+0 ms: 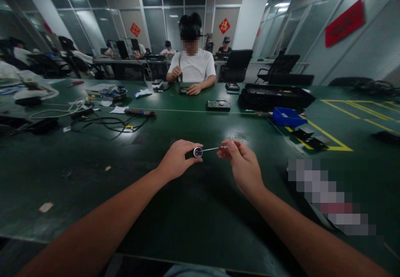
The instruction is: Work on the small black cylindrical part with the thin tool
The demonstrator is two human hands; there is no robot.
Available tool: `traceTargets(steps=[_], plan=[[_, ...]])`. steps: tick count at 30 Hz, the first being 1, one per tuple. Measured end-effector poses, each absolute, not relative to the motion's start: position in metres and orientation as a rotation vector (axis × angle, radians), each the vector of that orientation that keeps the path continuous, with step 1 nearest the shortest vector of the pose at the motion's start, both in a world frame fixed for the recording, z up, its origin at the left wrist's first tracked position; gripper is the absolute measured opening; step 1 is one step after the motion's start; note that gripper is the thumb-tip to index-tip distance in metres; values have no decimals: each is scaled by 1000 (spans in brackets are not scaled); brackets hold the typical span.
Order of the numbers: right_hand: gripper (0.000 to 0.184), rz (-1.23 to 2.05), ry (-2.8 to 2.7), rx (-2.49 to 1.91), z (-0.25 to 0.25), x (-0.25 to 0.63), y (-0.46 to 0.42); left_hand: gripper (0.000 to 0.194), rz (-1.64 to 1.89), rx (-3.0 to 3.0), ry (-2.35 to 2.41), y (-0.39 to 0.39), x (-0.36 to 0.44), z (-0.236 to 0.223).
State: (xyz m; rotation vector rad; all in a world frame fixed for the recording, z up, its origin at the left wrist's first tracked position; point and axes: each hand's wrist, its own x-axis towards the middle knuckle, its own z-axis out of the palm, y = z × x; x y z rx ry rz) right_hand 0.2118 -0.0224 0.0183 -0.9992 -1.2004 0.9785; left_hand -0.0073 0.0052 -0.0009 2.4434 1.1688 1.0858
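Between the thumb and fingers of my left hand [177,158] is a small round cylinder [198,152], black with a silver rim, its end turned towards me. My right hand [244,163] pinches a thin screwdriver-like tool [211,149] with a slim metal shaft and a reddish part at the fingers. The shaft points left, and its tip is at the cylinder's rim; whether it goes inside I cannot tell. Both hands are just above the green table [175,214].
Across the table a person [192,66] works on a small device. A circuit-board device [218,105], black tray [276,97] and blue bin [289,117] stand ahead and right. Cables [109,123] and a pen-like tool [140,112] lie left. A blurred-out flat item [328,198] is near my right arm.
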Motion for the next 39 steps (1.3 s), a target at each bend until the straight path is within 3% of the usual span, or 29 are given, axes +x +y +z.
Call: traceTargets(steps=[5,12,22,26,29,33,39], plan=[[28,1121,-1052,-948,16,215,-14,39,1096,2440,1202,5,-6,0],[22,625,-1450,-1070,23,213,-30,40,1069,2454,1202,4,-6,0],[19,261,-1780,-1124,31,213,-41,39,1070,2460,1218,4,-6,-2],[32,98,-1798,-1163,31,215,-41,39,1061,2467,1194,3,-6,0],[35,80,-1814,-1182,30,215,-41,38,1059,2458,1190,3,-6,1],[16,93,-1899,-1075,31,214,-43,38,1051,2457,1194,4,-7,0],[18,158,-2013,-961,36,215,-46,36,1042,2465,1207,4,-6,0]])
